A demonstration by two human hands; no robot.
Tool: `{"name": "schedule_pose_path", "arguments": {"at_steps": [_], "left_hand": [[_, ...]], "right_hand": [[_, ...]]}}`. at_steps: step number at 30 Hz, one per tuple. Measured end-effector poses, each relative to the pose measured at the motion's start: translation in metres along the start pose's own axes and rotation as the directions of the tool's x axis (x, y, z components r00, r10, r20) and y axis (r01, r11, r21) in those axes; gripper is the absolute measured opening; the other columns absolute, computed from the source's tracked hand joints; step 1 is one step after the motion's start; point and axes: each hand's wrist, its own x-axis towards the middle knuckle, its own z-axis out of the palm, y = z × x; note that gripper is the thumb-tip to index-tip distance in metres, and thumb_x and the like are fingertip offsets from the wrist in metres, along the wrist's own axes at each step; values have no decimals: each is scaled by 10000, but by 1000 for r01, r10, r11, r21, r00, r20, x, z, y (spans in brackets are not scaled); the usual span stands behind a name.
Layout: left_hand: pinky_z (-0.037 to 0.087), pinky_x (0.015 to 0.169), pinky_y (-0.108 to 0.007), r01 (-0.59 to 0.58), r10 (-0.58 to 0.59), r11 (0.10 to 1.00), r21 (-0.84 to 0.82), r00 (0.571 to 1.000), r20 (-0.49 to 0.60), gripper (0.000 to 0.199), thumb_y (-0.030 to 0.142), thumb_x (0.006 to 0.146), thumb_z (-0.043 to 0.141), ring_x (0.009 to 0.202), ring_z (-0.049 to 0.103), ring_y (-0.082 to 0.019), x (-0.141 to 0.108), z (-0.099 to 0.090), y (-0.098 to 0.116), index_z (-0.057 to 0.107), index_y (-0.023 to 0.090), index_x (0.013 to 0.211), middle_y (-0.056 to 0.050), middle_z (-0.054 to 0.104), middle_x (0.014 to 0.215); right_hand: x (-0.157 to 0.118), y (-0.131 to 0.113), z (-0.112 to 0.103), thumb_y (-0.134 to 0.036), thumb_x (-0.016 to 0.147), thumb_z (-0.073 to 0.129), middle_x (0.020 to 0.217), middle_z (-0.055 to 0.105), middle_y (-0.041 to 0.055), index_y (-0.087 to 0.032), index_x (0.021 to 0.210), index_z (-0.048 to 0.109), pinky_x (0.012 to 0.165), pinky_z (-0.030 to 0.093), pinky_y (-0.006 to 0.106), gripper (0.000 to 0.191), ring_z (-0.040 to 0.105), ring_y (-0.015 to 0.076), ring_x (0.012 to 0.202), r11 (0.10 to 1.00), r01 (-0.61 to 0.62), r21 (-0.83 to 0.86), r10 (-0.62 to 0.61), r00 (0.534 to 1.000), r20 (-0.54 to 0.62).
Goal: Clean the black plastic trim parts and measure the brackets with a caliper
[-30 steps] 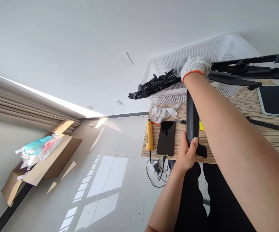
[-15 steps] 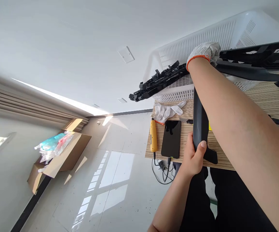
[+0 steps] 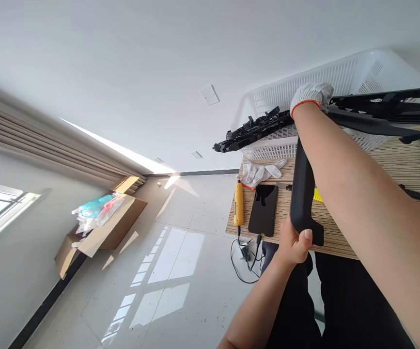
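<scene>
A long black plastic trim piece [image 3: 300, 194] with a hooked near end slants over the front of the table. My left hand [image 3: 294, 245], bare, is closed around its near end, thumb on top. My right hand [image 3: 313, 94] wears a white knit glove with an orange cuff and rests over black plastic parts at the basket. Its fingers look curled, but what they grip is hidden. One clipped black part [image 3: 253, 128] sticks out left of the glove; another black trim part [image 3: 377, 123] extends right. My right forearm covers the far end of the held trim.
A white slotted basket [image 3: 275, 151] stands at the table's back. On the striped table [image 3: 395, 162] are a loose glove [image 3: 258, 173], a yellow corded tool [image 3: 238, 203], a black phone [image 3: 263, 209] and a knife [image 3: 284, 186]. A cardboard box [image 3: 122, 223] sits on the floor.
My left hand has slid along the trim piece toward its hooked near end, and the trim has turned slightly. The gloved right hand stays at the basket. The camera view has shifted.
</scene>
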Motion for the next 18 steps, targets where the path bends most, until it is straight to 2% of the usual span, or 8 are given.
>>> {"name": "schedule_pose_path", "arguments": {"at_steps": [3, 5, 8, 10, 14, 18], "left_hand": [[517, 779, -387, -63, 57, 995, 83, 996, 69, 656, 745, 907, 366, 806, 626, -245, -2, 2, -4, 635, 167, 1065, -100, 670, 872], [524, 816, -402, -60, 42, 984, 169, 993, 113, 681, 739, 911, 330, 842, 646, -267, -2, 3, -3, 628, 175, 1149, -117, 685, 940], [525, 818, -437, -95, 35, 936, 340, 984, 176, 727, 731, 905, 262, 899, 663, -317, -3, 6, -2, 613, 177, 1220, -168, 682, 1072], [518, 770, -452, -148, 61, 891, 430, 976, 208, 750, 715, 903, 218, 879, 661, -341, -5, 7, -4, 616, 158, 1211, -193, 680, 1035], [498, 714, -423, -202, 117, 854, 480, 973, 201, 741, 702, 912, 175, 801, 650, -316, -6, 9, -13, 639, 168, 1132, -176, 669, 887], [500, 720, -412, -195, 123, 857, 478, 976, 177, 655, 640, 936, 243, 794, 658, -308, -4, 10, -14, 607, 159, 1188, -189, 699, 957]], "right_hand": [[-7, -3, -7, -109, 892, 524, 977, 636, 227, 87, 878, 593, 781, 373, 451, 208, 615, 303, 1112, 993, -106, -53, 100, 990, -104], [-14, -6, -9, -111, 911, 484, 947, 632, 190, 67, 875, 595, 762, 363, 435, 213, 628, 289, 1078, 992, -110, -57, 101, 984, -146], [-29, -8, -8, -112, 930, 476, 952, 629, 195, 44, 982, 608, 746, 362, 413, 211, 633, 289, 1055, 995, -84, -49, 73, 979, -191], [-39, -7, -5, -117, 935, 474, 962, 627, 210, 33, 1040, 619, 745, 366, 402, 234, 627, 281, 1055, 996, -71, -47, 60, 977, -207], [-59, -3, 2, -122, 934, 457, 963, 623, 224, 10, 1066, 651, 760, 395, 404, 269, 623, 277, 994, 996, -73, -48, 60, 973, -224], [-81, -5, 8, -150, 961, 375, 1127, 574, 266, -20, 1198, 629, 809, 413, 484, 371, 568, 352, 1079, 990, -90, -113, 52, 952, -301]]}}
